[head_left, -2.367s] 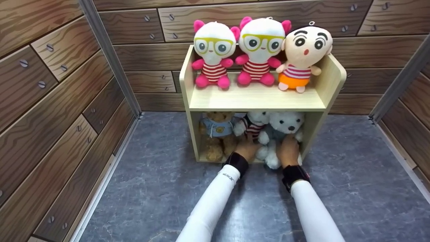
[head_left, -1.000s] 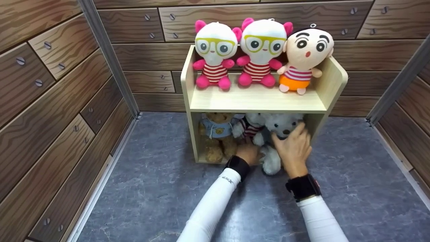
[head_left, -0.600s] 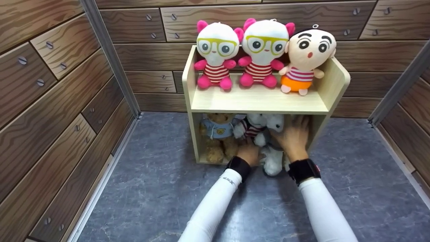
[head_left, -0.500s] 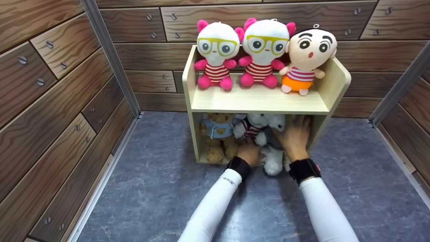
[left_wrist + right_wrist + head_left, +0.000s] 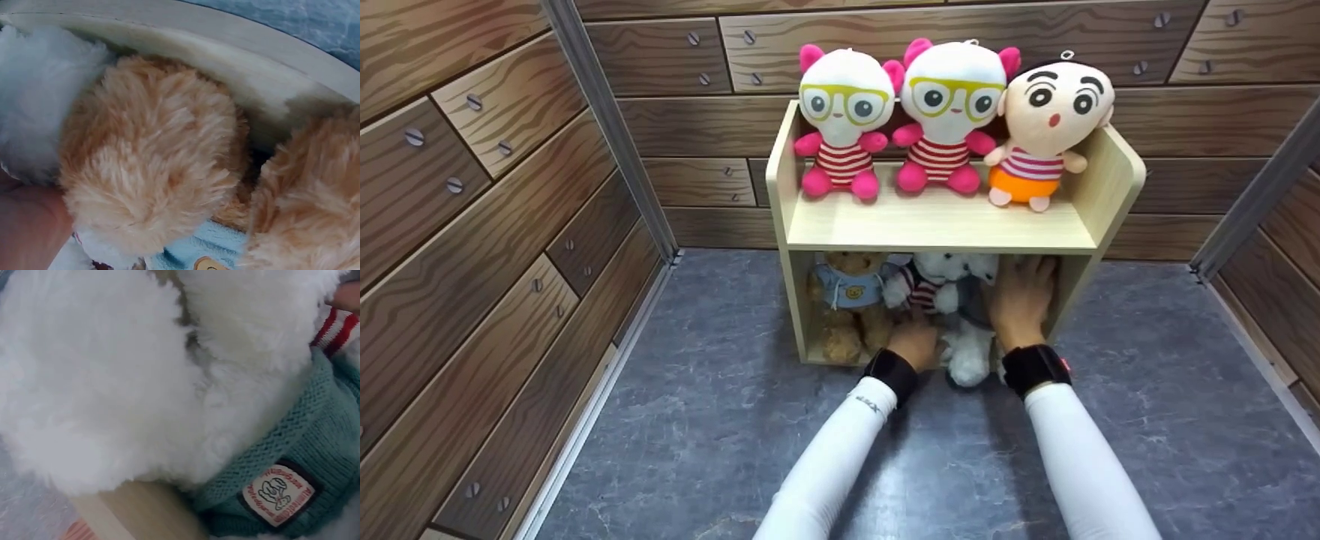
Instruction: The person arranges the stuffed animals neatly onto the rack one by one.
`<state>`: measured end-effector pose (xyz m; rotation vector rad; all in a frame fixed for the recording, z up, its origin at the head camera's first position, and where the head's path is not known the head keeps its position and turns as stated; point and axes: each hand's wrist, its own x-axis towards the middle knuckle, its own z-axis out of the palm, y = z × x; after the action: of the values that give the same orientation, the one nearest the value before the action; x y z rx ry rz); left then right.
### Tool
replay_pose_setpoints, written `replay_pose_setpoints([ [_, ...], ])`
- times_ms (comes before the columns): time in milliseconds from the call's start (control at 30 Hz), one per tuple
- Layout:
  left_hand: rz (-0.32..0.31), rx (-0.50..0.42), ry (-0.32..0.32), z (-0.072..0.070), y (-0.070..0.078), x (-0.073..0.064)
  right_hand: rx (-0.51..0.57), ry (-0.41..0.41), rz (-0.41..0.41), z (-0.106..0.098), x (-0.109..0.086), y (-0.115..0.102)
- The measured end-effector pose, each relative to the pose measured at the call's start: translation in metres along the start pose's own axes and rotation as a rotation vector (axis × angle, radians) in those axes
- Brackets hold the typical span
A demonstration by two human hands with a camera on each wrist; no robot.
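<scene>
In the head view, the lower compartment of a pale wooden shelf (image 5: 937,247) holds a row of plush toys. My right hand (image 5: 1024,304) reaches in at the right end, fingers extended upward, against the side of a white plush bear (image 5: 969,360) and hiding part of it. The right wrist view has this bear's teal knitted sweater (image 5: 281,467) and white furry legs (image 5: 95,377). My left hand (image 5: 915,341) is low in front of a plush in a striped shirt (image 5: 922,292); its fingers are mostly hidden. Left of it sits a brown teddy bear (image 5: 851,300) in a light blue hoodie.
Two pink-eared plush toys with yellow glasses (image 5: 844,112) (image 5: 952,105) and a boy doll (image 5: 1054,112) in orange shorts sit on the upper shelf. Wood-patterned walls (image 5: 690,127) stand around the grey marbled floor (image 5: 697,420).
My right hand has left the white bear's lower body, risen with spread fingers and reached in at its right side. The bear's head has shifted left. My left hand stays nearly still.
</scene>
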<state>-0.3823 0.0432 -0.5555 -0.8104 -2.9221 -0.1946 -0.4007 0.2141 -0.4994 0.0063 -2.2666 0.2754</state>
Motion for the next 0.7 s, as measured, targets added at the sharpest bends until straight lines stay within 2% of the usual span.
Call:
replay_pose_setpoints([
  [167, 0.006, 0.015, -0.003, -0.0021, 0.0009, -0.0011, -0.010, -0.020, 0.004, 0.0006, -0.0001, 0.0005],
  [433, 0.030, 0.035, 0.051, -0.0013, 0.0007, -0.0042, -0.011, -0.039, 0.004, 0.0021, 0.0006, 0.0003],
  [700, 0.039, 0.054, 0.076, -0.0021, 0.0018, -0.0054, -0.008, -0.032, -0.002, 0.0024, 0.0004, 0.0020],
])
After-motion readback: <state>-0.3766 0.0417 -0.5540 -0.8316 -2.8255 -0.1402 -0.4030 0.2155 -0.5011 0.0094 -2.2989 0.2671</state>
